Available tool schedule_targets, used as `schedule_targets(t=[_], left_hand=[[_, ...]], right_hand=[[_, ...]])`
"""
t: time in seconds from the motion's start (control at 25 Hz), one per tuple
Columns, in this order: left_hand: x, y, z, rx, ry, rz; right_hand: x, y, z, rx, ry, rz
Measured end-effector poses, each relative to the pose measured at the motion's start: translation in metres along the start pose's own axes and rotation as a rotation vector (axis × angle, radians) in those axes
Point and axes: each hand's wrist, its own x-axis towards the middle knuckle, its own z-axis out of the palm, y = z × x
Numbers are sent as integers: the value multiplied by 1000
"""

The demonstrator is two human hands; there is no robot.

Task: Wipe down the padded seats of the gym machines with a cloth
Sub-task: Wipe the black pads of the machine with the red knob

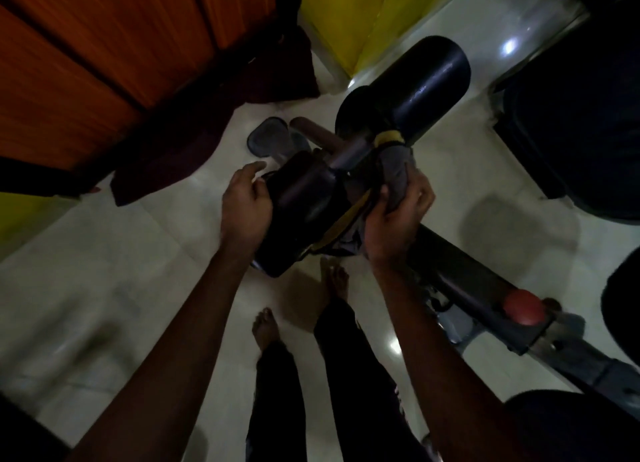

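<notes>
Closest in, two bare feet (265, 326) under dark trouser legs stood on a floor (121, 288) of pale, glossy tiles that threw back soft spots of light. Both arms reached forward over it. The left hand (244, 205) lay against the left side of a black pad (301, 212) on the machine, fingers fairly straight along its edge. The right hand (394, 216) curled round a grey cloth (394, 171), which was bunched against the machine just right of that pad, beside a yellow strip. From there a dark frame bar (460, 281) ran down to the right, carrying a red knob (523, 306). Beyond the hands rose a larger black roller pad (426, 84), shiny along its side. On the tiles left of it sat a small translucent grey object (266, 139), too blurred to identify. Farther off, a dark mat (166, 164) lay at the foot of an orange wooden door (86, 63), a yellow wall (381, 18) stood behind, and bulky dark equipment (571, 132) filled the right side.
</notes>
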Motion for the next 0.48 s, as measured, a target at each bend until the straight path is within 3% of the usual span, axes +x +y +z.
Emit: schedule_targets(t=[0.24, 0.48], left_hand=[[32, 88, 80, -77, -94, 80], [72, 114, 149, -59, -271, 63]], right_hand=[[116, 11, -42, -145, 5, -109], [178, 26, -16, -356, -291, -142]])
